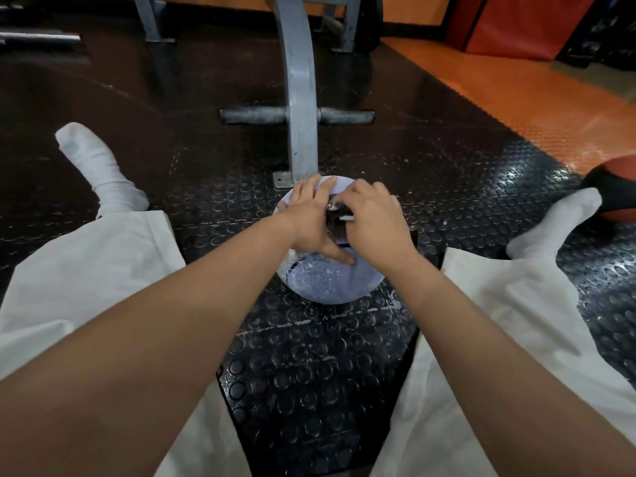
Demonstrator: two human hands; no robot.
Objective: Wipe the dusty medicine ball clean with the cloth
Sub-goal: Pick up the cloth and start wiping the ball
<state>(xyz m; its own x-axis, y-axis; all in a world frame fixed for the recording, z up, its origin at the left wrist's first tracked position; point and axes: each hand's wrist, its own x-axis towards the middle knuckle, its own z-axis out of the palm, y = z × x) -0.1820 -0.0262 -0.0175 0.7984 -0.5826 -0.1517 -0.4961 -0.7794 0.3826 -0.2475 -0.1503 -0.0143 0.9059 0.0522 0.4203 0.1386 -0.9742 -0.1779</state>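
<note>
A pale blue medicine ball (pixel 327 282) speckled with white dust sits on the studded black floor between my spread legs. My left hand (pixel 309 218) lies on top of the ball with its fingers stretched forward and the thumb pointing back toward me. My right hand (pixel 375 223) is on the ball's upper right, fingers curled round a small dark cloth (pixel 339 223) with a white edge. The cloth is bunched between my two hands and mostly hidden. The ball's near side still shows dust.
A grey metal bench frame (pixel 299 98) with a crossbar stands just beyond the ball. A red and black medicine ball (pixel 616 187) lies by my right foot (pixel 557 225). My left foot (pixel 99 177) is at the far left. Orange flooring (pixel 516 98) runs along the right.
</note>
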